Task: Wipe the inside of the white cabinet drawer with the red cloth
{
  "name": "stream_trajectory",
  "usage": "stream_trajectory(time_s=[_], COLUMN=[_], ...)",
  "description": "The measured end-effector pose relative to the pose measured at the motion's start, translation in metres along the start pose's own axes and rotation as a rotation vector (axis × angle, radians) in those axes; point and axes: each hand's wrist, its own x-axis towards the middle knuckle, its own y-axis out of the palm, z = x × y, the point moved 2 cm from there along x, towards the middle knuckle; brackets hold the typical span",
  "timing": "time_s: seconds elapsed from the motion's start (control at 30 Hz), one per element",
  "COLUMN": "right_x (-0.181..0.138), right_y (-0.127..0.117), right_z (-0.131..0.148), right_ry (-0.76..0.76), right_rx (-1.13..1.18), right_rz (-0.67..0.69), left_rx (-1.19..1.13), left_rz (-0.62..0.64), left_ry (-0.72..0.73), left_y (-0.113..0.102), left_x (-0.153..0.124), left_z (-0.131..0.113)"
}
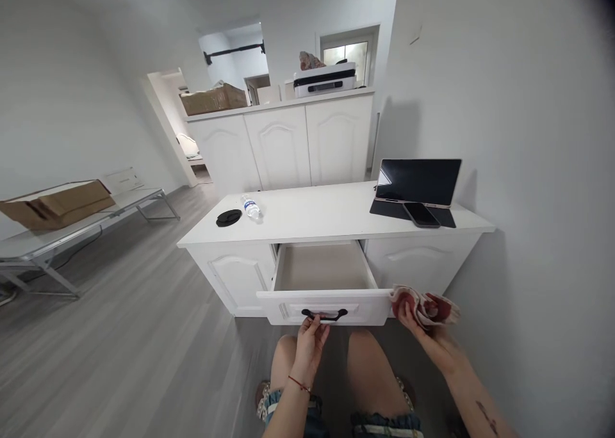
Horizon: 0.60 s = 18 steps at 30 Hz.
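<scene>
A white drawer (331, 302) is pulled out from the middle of a low white cabinet (331, 214), and its visible inside is bare. My left hand (311, 343) has its fingers closed on the black drawer handle (325, 314) at the front. A crumpled red and white cloth (427, 305) is held in my right hand (435, 345), close by the right end of the drawer front. The cloth hides part of that hand's fingers.
On the cabinet top are a tablet (418, 182), a phone (421, 214), a plastic bottle (251, 207) and a black round object (229, 218). A wall (542, 169) rises at the right. A folding table (110, 210) with a cardboard box (62, 206) stands left.
</scene>
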Motion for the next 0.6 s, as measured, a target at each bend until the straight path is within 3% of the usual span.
stream_trajectory(time_s=[0.1, 0.23, 0.3, 0.43, 0.6], right_x=[-0.011, -0.010, -0.005, 0.003, 0.004], right_y=[-0.002, -0.023, -0.038, -0.059, -0.055], right_z=[0.015, 0.024, 0.023, 0.011, -0.011], right_ry=[-0.182, -0.293, -0.275, -0.125, -0.090], right_rx=[-0.135, -0.424, -0.526, -0.520, -0.541], right_rz=[-0.014, -0.021, -0.004, -0.099, -0.034], left_rx=[0.009, 0.063, 0.099, 0.169, 0.227], left_rz=[-0.016, -0.014, -0.006, -0.009, -0.021], left_ry=[0.014, 0.035, 0.045, 0.051, 0.044], left_y=[-0.001, 0.003, 0.008, 0.024, 0.042], left_x=[0.001, 0.007, 0.012, 0.027, 0.049], left_z=[-0.001, -0.004, -0.008, -0.018, -0.029])
